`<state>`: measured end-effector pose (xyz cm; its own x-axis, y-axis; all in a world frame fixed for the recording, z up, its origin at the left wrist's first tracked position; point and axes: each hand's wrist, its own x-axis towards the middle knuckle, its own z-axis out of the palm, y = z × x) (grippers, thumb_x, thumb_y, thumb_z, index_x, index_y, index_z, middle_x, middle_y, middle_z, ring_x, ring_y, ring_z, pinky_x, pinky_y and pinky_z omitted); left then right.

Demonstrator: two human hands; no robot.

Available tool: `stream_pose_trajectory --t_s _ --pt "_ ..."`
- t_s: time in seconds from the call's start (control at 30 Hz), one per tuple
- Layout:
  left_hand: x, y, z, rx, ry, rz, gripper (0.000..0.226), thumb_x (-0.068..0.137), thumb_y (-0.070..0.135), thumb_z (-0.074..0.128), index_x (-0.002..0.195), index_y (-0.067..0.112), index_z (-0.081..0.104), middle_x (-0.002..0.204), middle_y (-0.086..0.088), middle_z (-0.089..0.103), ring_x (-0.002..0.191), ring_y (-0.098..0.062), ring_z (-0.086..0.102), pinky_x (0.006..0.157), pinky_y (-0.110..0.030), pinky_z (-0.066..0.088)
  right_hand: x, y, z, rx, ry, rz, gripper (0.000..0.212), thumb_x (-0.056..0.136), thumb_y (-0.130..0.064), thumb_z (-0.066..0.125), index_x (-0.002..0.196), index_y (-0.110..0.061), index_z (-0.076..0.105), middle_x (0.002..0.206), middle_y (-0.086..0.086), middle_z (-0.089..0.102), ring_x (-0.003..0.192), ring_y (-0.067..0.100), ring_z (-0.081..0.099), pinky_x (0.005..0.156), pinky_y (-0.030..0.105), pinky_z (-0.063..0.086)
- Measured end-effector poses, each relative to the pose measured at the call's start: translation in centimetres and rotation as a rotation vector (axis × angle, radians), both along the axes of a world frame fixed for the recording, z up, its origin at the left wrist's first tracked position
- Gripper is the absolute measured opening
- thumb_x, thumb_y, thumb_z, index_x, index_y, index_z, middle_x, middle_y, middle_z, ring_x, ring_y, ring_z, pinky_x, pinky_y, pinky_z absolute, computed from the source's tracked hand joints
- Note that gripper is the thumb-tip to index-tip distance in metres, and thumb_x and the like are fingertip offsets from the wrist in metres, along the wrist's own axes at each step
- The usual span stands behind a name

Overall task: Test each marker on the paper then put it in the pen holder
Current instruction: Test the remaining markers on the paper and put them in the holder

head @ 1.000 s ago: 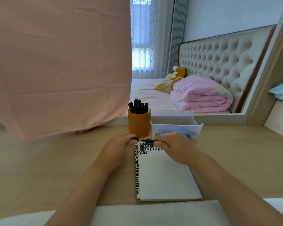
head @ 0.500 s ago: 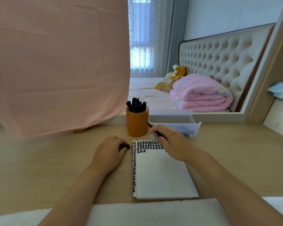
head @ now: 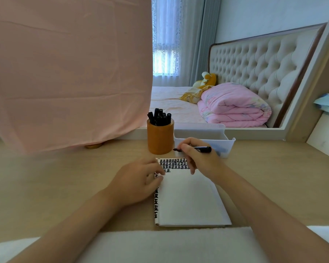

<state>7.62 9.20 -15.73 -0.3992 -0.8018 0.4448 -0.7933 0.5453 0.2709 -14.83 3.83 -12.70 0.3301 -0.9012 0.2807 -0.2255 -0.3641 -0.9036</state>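
Observation:
My right hand [head: 201,160] grips an uncapped black marker [head: 201,149] just above the top edge of the white paper pad [head: 190,198], its tip pointing left toward the pen holder. Rows of black test marks [head: 174,164] fill the pad's top. My left hand [head: 137,183] rests on the pad's left edge with fingers curled; the marker cap is hidden inside it. The orange-brown pen holder [head: 160,139] stands behind the pad, with several black markers [head: 159,117] in it.
A white plastic tray [head: 203,134] sits right of the holder, behind my right hand. A pink cloth [head: 68,73] hangs over the desk's back left. A white towel [head: 159,243] lies along the wooden desk's [head: 273,177] near edge.
The marker was pulled apart from its cap. My right hand lifted and turned the marker so its tip points left. My left hand slid with the cap onto the pad's left edge.

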Motion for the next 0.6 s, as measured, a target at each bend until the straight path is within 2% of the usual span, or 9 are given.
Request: stream_pose_trajectory --t_s 0.07,0.13,0.27,0.33,0.47,0.6 --pt "-0.3 0.4 -0.5 0.032 -0.004 -0.036 0.028 0.09 0.048 0.046 0.104 0.037 0.068 0.103 0.024 0.055 0.088 0.009 0.045 0.069 -0.005 0.032 0.2 0.1 -0.5 0.086 -0.037 0.014 0.013 0.101 -0.013 0.05 0.108 -0.017 0.061 0.075 0.008 0.066 0.053 0.024 0.057 0.045 0.029 0.049" --pt "-0.5 0.5 -0.6 0.049 -0.03 -0.071 0.031 0.09 0.05 0.047 0.109 0.038 0.067 0.109 0.025 0.055 0.095 0.009 0.045 0.072 -0.007 0.034 0.3 0.1 -1.3 0.084 0.008 0.002 0.015 0.095 -0.008 0.059 0.108 -0.016 0.06 0.086 0.01 0.071 0.061 0.027 0.066 0.044 0.027 0.046" --pt "-0.5 0.2 -0.8 0.061 -0.099 -0.106 0.041 0.09 0.058 0.046 0.124 0.041 0.061 0.125 0.026 0.05 0.106 0.006 0.046 0.079 -0.015 0.043 0.9 -0.2 -2.0 0.032 0.101 -0.071 0.005 0.091 -0.009 0.065 0.088 -0.01 0.06 0.071 0.006 0.071 0.05 0.02 0.06 0.045 0.022 0.042" --pt "-0.4 0.1 -1.0 0.106 -0.121 -0.127 0.045 0.09 0.061 0.044 0.129 0.042 0.057 0.129 0.027 0.047 0.111 0.005 0.047 0.085 -0.021 0.046 1.1 -0.2 -2.2 0.017 0.116 -0.106 0.013 0.09 -0.01 0.065 0.079 -0.011 0.058 0.067 0.007 0.07 0.047 0.019 0.057 0.046 0.025 0.044" --pt "-0.3 -0.1 -1.2 0.129 -0.115 -0.139 0.046 0.09 0.061 0.046 0.131 0.042 0.056 0.131 0.028 0.045 0.115 0.006 0.044 0.09 -0.024 0.046 0.9 -0.2 -2.7 0.017 0.143 -0.103 0.012 0.084 -0.006 0.068 0.076 -0.012 0.06 0.068 0.015 0.068 0.051 0.018 0.059 0.051 0.029 0.048" --pt "-0.2 -0.3 -1.3 0.14 -0.092 -0.147 0.045 0.09 0.06 0.05 0.13 0.042 0.058 0.13 0.028 0.046 0.116 0.007 0.043 0.092 -0.026 0.046 0.8 -0.2 -2.8 -0.003 0.184 -0.099 0.02 0.082 -0.008 0.073 0.07 -0.016 0.059 0.055 -0.001 0.063 0.046 0.012 0.055 0.048 0.025 0.044"
